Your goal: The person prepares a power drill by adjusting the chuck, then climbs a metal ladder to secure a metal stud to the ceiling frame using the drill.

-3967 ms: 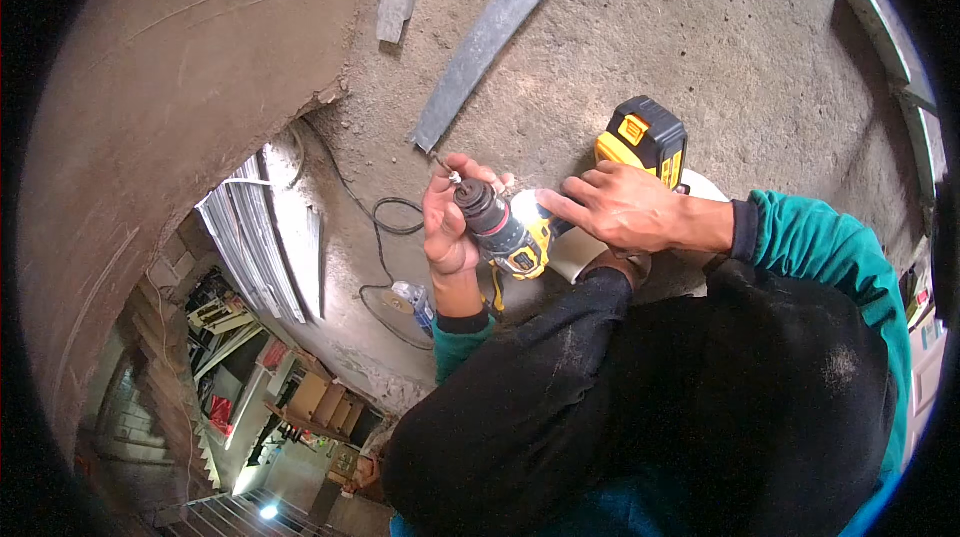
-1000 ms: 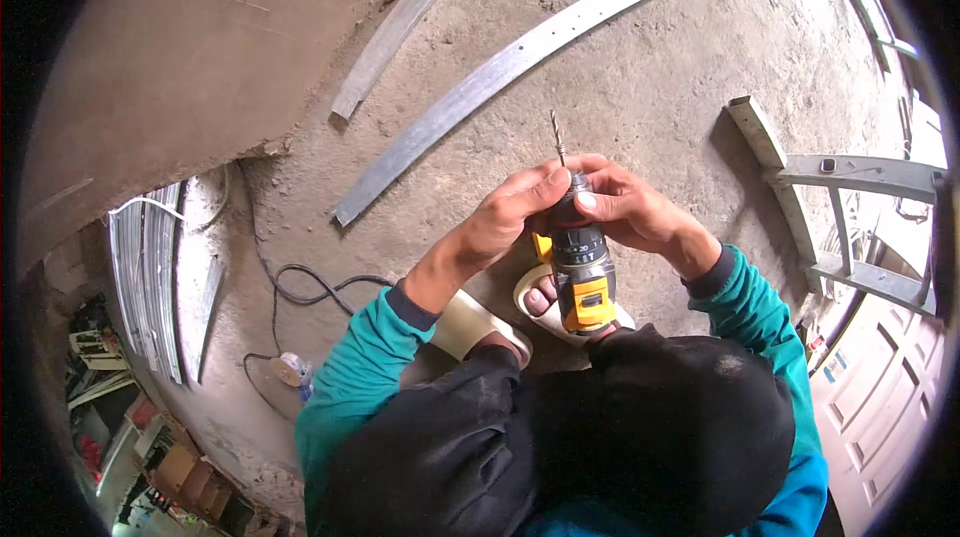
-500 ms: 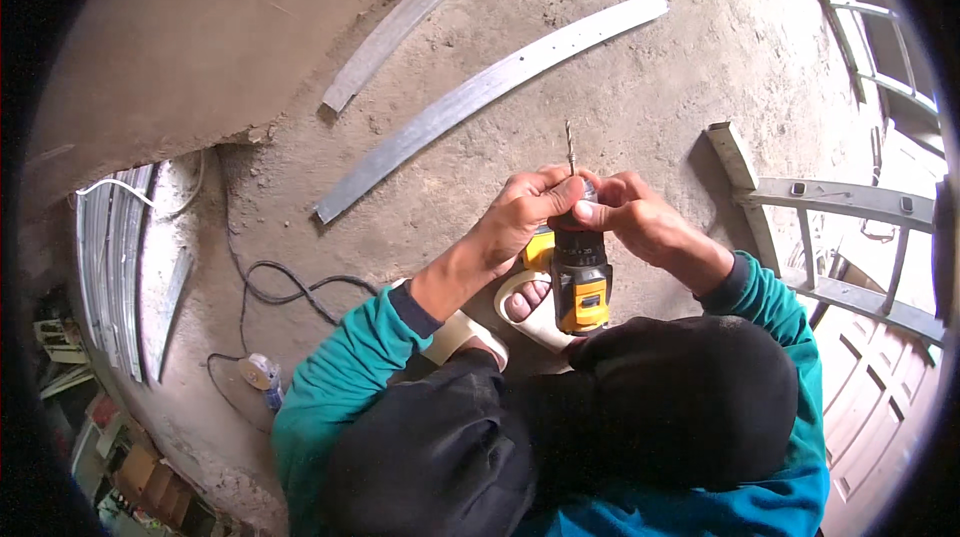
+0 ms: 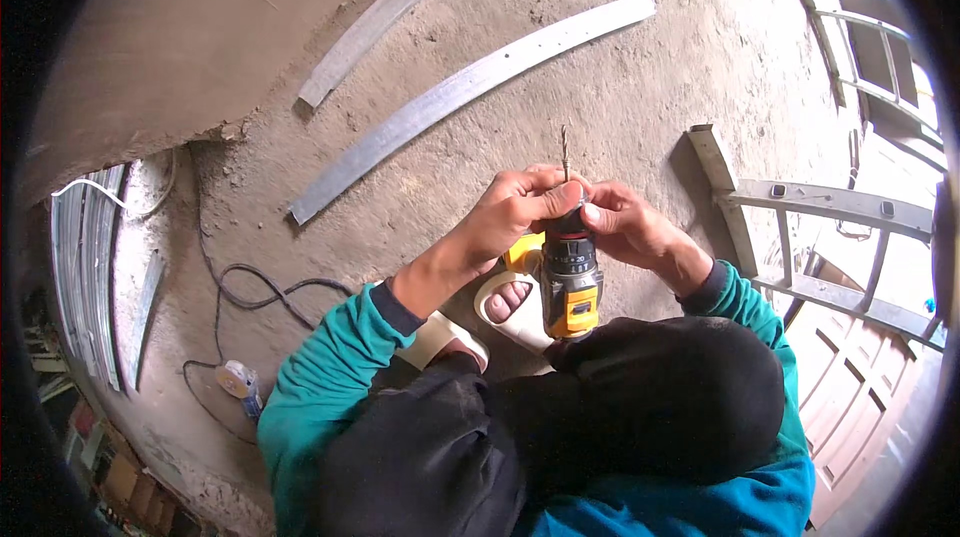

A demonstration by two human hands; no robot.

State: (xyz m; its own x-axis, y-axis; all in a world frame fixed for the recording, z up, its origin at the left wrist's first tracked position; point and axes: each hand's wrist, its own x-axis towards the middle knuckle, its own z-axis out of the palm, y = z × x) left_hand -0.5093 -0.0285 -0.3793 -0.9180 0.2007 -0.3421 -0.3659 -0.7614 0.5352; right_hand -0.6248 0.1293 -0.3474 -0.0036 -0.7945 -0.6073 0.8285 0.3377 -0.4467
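A yellow and black power drill (image 4: pixel 571 272) stands in front of my knees, its nose pointing away from me. From its front end sticks out a thin twisted drill bit (image 4: pixel 565 150). My left hand (image 4: pixel 500 220) is closed, thumb and fingers pinched about the base of the bit, at the chuck. On the other side, my right hand (image 4: pixel 643 229) is also closed, with its thumb and fingertips against the chuck. The fingers cover most of the chuck, so its jaws are hidden.
Two metal channel strips (image 4: pixel 460 102) lie on the rough ground ahead. A metal ladder (image 4: pixel 835 207) is at the right, beside a panelled door (image 4: pixel 850 377). At left are stacked metal profiles (image 4: pixel 88 272), a black cable (image 4: pixel 245 277) and a corded tool with a disc (image 4: pixel 238 380).
The surroundings have shifted slightly left in view. My right fingers have slid a little apart from the left ones, uncovering more of the drill's collar. Both hands stay at the chuck.
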